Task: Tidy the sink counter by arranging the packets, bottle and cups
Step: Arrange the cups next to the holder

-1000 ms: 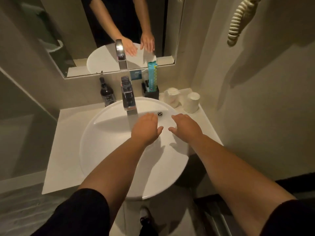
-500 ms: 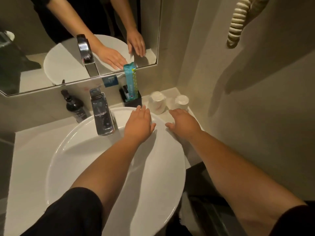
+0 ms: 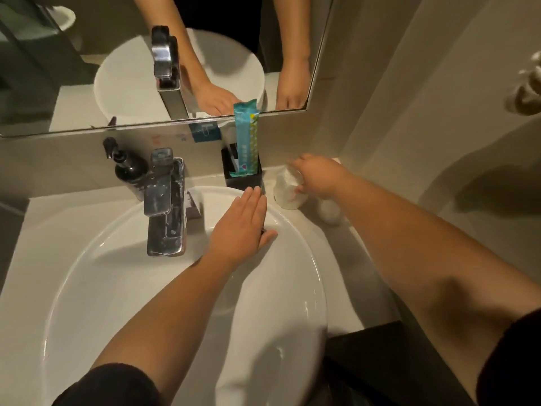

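Note:
A white wrapped cup (image 3: 286, 192) stands on the counter at the back right, and my right hand (image 3: 319, 177) curls around its top and side. A second white cup (image 3: 329, 213) sits just to its right, partly hidden under my right wrist. A teal packet (image 3: 247, 142) stands upright in a black holder (image 3: 243, 178) against the wall. The dark pump bottle (image 3: 127, 168) stands left of the faucet. My left hand (image 3: 240, 227) hovers flat, fingers together, over the back rim of the white basin (image 3: 117, 288), holding nothing.
A chrome faucet (image 3: 165, 200) rises at the basin's back centre. The mirror (image 3: 146, 63) above reflects both hands. A wall closes the right side beyond the narrow white counter (image 3: 41, 227). A coiled cord (image 3: 527, 89) hangs at upper right.
My right hand reached forward from the basin rim to the nearer white cup and closed round it. My left hand stayed over the basin's back rim. The camera moved closer.

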`<state>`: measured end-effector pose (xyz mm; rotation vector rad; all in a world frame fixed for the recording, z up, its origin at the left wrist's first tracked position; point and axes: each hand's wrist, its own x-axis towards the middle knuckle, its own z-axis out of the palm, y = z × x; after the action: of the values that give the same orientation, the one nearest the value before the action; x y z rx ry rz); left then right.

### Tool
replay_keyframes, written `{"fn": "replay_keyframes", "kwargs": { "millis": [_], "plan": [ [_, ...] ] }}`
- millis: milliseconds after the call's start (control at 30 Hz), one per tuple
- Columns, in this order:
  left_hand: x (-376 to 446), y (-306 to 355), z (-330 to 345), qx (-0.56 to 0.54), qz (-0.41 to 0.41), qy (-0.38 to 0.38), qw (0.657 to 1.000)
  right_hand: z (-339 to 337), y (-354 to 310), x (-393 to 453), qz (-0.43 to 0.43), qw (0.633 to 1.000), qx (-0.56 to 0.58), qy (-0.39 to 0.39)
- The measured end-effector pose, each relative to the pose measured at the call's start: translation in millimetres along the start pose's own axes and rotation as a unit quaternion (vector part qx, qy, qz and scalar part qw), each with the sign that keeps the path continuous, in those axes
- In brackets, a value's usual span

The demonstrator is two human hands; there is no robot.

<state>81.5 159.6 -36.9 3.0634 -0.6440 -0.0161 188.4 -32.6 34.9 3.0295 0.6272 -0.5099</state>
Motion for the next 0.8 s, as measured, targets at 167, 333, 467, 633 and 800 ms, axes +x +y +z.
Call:
{"fn": "replay_keyframes", "kwargs": {
  "millis": [167,333,467,633,800],
  "plan": [
    [-1,-1,3,0.039,-0.007,0.008,0.999,1,3,14,-0.017,1.000,0.019,0.011],
    [0,-1,8,0.034,-0.003,0.031,0.999,-2,0,28,-0.029,0.999,0.035,0.026],
    [0,-2,7,0.056,-0.002,0.037,0.998,-3,-4,39,-0.031,0.998,0.034,0.039],
    [0,-1,7,0.067,-0.005,0.045,0.997,-2,-3,44,-0.028,0.997,0.042,0.050],
    [0,-1,7,0.068,-0.010,0.035,0.997,-1,-2,42,-0.026,0.997,0.047,0.048]
  ]
}}
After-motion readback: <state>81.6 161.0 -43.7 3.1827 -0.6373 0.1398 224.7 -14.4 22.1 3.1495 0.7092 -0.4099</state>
